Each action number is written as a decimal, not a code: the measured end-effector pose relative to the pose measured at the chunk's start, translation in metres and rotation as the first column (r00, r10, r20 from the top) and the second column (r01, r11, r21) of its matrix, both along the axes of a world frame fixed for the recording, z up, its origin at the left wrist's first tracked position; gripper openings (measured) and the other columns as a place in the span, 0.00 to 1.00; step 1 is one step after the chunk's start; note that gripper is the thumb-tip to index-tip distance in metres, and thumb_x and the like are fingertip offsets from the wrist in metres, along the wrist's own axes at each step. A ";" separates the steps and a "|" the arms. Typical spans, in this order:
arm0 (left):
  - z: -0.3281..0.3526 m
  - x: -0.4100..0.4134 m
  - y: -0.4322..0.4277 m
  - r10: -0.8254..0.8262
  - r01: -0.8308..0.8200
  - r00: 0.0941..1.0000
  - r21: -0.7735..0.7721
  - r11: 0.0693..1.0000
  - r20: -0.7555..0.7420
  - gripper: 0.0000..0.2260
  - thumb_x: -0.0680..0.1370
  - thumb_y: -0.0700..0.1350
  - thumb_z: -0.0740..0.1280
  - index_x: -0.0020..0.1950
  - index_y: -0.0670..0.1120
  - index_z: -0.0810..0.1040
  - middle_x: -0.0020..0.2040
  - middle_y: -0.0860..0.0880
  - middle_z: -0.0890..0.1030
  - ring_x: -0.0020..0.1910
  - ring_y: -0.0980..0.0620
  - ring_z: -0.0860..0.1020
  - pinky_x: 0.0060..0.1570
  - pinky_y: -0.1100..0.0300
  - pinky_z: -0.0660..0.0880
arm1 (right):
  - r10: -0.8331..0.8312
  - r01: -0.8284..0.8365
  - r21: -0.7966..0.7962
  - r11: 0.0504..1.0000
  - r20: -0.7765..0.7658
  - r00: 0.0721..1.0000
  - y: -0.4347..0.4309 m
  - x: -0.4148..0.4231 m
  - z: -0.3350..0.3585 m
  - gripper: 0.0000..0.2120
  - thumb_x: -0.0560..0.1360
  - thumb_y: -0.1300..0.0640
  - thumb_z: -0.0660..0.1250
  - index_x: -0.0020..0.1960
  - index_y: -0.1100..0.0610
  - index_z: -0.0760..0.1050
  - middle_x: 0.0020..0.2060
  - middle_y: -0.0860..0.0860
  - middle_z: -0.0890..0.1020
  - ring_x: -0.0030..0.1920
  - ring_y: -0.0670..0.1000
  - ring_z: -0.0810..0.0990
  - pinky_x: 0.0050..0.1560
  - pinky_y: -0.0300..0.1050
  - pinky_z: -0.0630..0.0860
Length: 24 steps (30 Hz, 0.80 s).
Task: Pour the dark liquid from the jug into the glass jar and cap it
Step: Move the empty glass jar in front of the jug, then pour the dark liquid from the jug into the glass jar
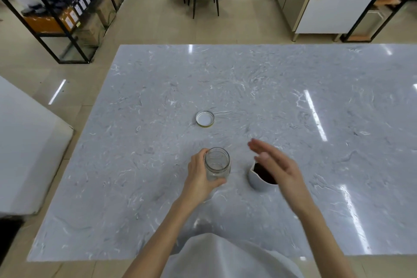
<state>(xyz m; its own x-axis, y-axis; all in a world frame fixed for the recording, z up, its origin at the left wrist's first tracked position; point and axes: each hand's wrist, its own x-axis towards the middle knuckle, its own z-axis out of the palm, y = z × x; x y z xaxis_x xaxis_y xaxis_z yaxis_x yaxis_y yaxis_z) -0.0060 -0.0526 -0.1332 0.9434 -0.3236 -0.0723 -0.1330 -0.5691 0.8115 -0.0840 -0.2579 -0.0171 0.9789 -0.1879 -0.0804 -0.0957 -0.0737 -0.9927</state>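
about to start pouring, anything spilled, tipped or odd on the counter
Nothing stands out. The clear glass jar stands upright and empty in the left hand, the white jug of dark liquid is upright with the right hand open above it, and the round metal lid lies apart. No spills.

On the table [293, 79], the glass jar [217, 163] stands toward the near edge with the jug [259, 178] just to its right. The lid [205, 118] lies behind the jar, nearer the table's middle, well apart from both.
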 end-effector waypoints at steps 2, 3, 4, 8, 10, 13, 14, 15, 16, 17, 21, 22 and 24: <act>0.000 0.001 -0.003 -0.013 0.013 1.000 -0.001 1.000 -0.017 0.43 0.67 0.49 0.82 0.74 0.52 0.60 0.64 0.57 0.61 0.65 0.56 0.62 0.63 0.62 0.60 | -0.166 0.169 -0.048 0.984 0.059 0.984 -0.030 -0.008 0.005 0.13 0.81 0.51 0.63 0.64 0.49 0.79 0.58 0.47 0.84 0.63 0.49 0.80 0.63 0.45 0.76; 0.000 0.001 -0.004 -0.020 0.020 1.000 0.002 1.000 -0.018 0.43 0.67 0.49 0.82 0.74 0.52 0.60 0.64 0.56 0.61 0.65 0.56 0.62 0.63 0.62 0.60 | -0.243 0.247 -0.070 0.967 0.062 0.968 -0.045 -0.013 0.001 0.12 0.82 0.52 0.62 0.63 0.49 0.80 0.56 0.48 0.85 0.61 0.49 0.81 0.62 0.48 0.77; 0.000 0.002 -0.006 -0.028 0.028 1.000 0.005 1.000 -0.014 0.43 0.67 0.49 0.82 0.74 0.52 0.60 0.64 0.56 0.61 0.65 0.55 0.62 0.63 0.61 0.60 | -0.307 0.310 -0.085 0.947 0.046 0.951 -0.058 -0.017 -0.006 0.12 0.82 0.53 0.61 0.62 0.49 0.80 0.55 0.48 0.85 0.59 0.49 0.81 0.63 0.52 0.77; 0.001 0.003 -0.013 -0.059 0.059 0.998 0.000 0.998 -0.002 0.42 0.66 0.50 0.82 0.74 0.52 0.62 0.65 0.55 0.63 0.65 0.54 0.63 0.63 0.61 0.61 | -0.386 0.382 -0.053 0.922 -0.117 0.915 -0.079 -0.035 -0.051 0.15 0.83 0.50 0.57 0.65 0.52 0.76 0.55 0.55 0.82 0.59 0.53 0.80 0.66 0.63 0.73; 0.001 0.002 -0.017 -0.070 0.070 0.997 -0.006 0.998 0.013 0.42 0.66 0.50 0.82 0.73 0.53 0.62 0.64 0.55 0.63 0.64 0.55 0.64 0.63 0.61 0.61 | -0.389 0.389 -0.028 0.921 -0.147 0.909 -0.073 -0.041 -0.068 0.18 0.82 0.48 0.57 0.68 0.52 0.75 0.59 0.55 0.80 0.62 0.53 0.79 0.66 0.62 0.74; 0.002 0.001 -0.022 -0.075 0.075 0.997 -0.003 0.997 0.025 0.43 0.66 0.49 0.82 0.75 0.50 0.62 0.64 0.54 0.63 0.64 0.54 0.65 0.64 0.61 0.61 | -0.426 0.425 -0.035 0.905 -0.132 0.895 -0.063 -0.041 -0.079 0.19 0.82 0.46 0.57 0.69 0.50 0.73 0.61 0.53 0.78 0.61 0.51 0.79 0.64 0.57 0.75; 0.002 0.001 -0.023 -0.079 0.079 0.997 0.000 0.997 0.023 0.43 0.66 0.50 0.82 0.75 0.50 0.62 0.64 0.54 0.63 0.65 0.54 0.65 0.65 0.60 0.62 | -0.437 0.435 -0.044 0.900 -0.130 0.890 -0.061 -0.040 -0.081 0.18 0.82 0.46 0.56 0.69 0.49 0.73 0.60 0.53 0.79 0.60 0.51 0.79 0.63 0.55 0.76; 0.002 0.000 -0.024 -0.085 0.085 0.996 0.002 0.996 0.025 0.43 0.67 0.50 0.82 0.75 0.49 0.62 0.64 0.54 0.63 0.65 0.53 0.65 0.65 0.60 0.62 | -0.447 0.445 -0.050 0.894 -0.128 0.885 -0.059 -0.039 -0.084 0.18 0.83 0.47 0.55 0.69 0.49 0.73 0.58 0.53 0.79 0.59 0.50 0.79 0.63 0.54 0.76; 0.001 0.000 -0.024 -0.090 0.090 0.996 0.001 0.996 0.028 0.43 0.67 0.50 0.82 0.75 0.49 0.62 0.64 0.54 0.63 0.66 0.52 0.65 0.66 0.60 0.62 | -0.459 0.456 -0.051 0.889 -0.127 0.879 -0.057 -0.039 -0.086 0.17 0.83 0.47 0.54 0.68 0.49 0.73 0.57 0.53 0.79 0.58 0.49 0.79 0.62 0.53 0.76; 0.001 0.000 -0.024 -0.094 0.094 0.995 -0.001 0.996 0.029 0.43 0.67 0.50 0.82 0.75 0.50 0.61 0.64 0.53 0.63 0.67 0.52 0.65 0.66 0.60 0.62 | -0.471 0.468 -0.050 0.882 -0.127 0.873 -0.055 -0.039 -0.089 0.17 0.83 0.47 0.54 0.68 0.48 0.72 0.56 0.54 0.80 0.57 0.50 0.80 0.61 0.53 0.77; 0.001 0.000 -0.023 -0.103 0.103 0.994 -0.010 0.995 0.031 0.43 0.67 0.52 0.81 0.75 0.53 0.60 0.65 0.53 0.63 0.68 0.51 0.65 0.67 0.59 0.63 | -0.481 0.484 -0.019 0.875 -0.161 0.862 -0.042 -0.041 -0.099 0.18 0.83 0.45 0.54 0.69 0.46 0.71 0.56 0.51 0.81 0.59 0.54 0.80 0.58 0.49 0.77; 0.001 0.000 -0.023 -0.102 0.102 0.994 -0.010 0.995 0.032 0.43 0.67 0.52 0.81 0.75 0.53 0.60 0.65 0.53 0.63 0.68 0.50 0.66 0.67 0.58 0.64 | -0.469 0.477 0.004 0.879 -0.173 0.866 -0.039 -0.042 -0.101 0.20 0.81 0.43 0.55 0.71 0.45 0.69 0.61 0.48 0.80 0.61 0.51 0.79 0.60 0.49 0.76; 0.001 -0.001 -0.023 -0.096 0.096 0.995 -0.009 0.995 0.031 0.43 0.67 0.52 0.81 0.75 0.52 0.61 0.65 0.53 0.63 0.68 0.50 0.66 0.68 0.57 0.64 | -0.422 0.434 0.035 0.900 -0.169 0.891 -0.034 -0.045 -0.105 0.24 0.80 0.38 0.56 0.75 0.39 0.63 0.68 0.36 0.74 0.68 0.45 0.73 0.69 0.51 0.70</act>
<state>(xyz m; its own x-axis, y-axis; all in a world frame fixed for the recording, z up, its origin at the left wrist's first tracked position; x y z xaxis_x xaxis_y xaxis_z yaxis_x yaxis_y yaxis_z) -0.0066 -0.0754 -0.1319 0.9096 -0.4136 -0.0397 -0.2118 -0.5438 0.8121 -0.1290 -0.2919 -0.1218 0.7793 -0.5741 -0.2514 -0.2535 0.0780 -0.9642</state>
